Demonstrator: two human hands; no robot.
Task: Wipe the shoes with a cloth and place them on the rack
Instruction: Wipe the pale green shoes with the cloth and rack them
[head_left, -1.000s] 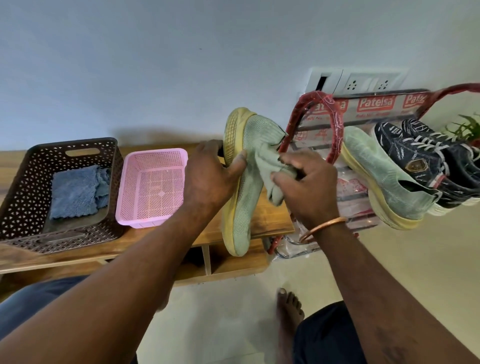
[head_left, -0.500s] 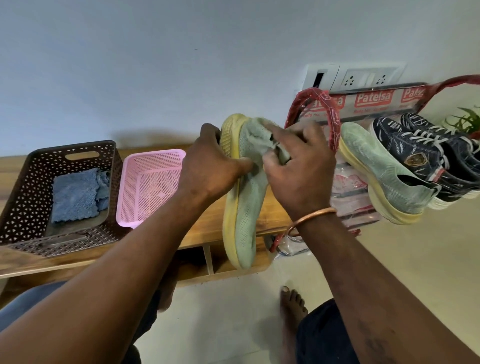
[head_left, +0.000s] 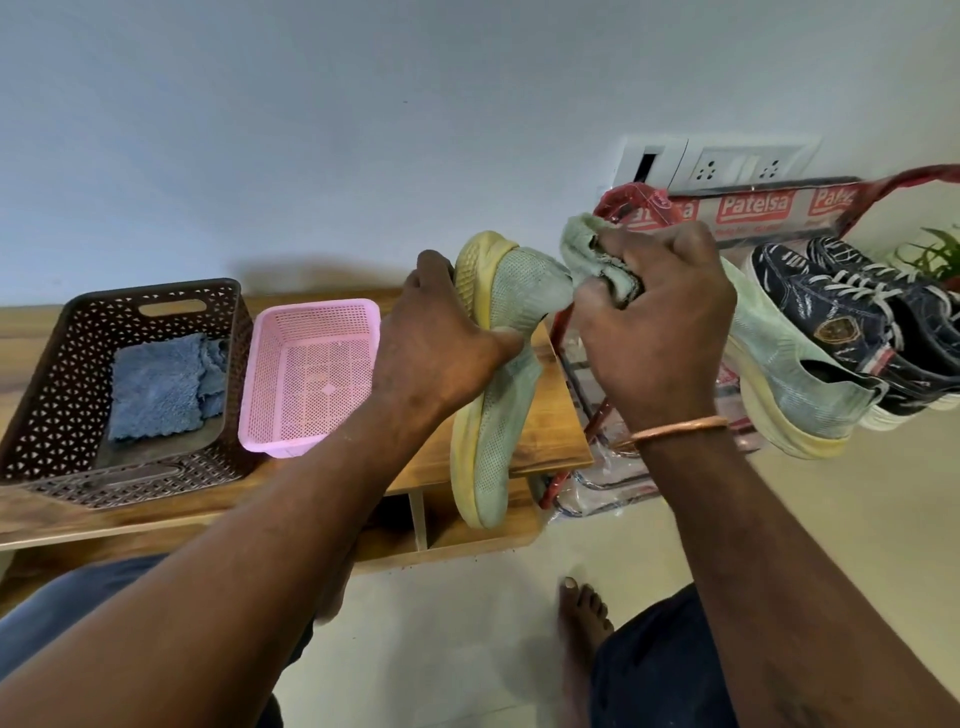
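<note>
As a person's left hand wraps round the middle of a pale green shoe, holding it upright before the right end of a low wooden bench, the right hand clutches a bunched greenish cloth against the shoe's upper end, above that same end of the bench. The shoe's yellow sole faces the bench's left. On the left part of the bench a brown lattice basket holds a folded blue cloth. A pink perforated basket stands just beside it, nearer the bench's middle. Immediately right of the bench, a red-framed rack carries the matching green shoe and a pair of dark blue lace-up sneakers. A bare foot rests on the floor in front of the bench.
</note>
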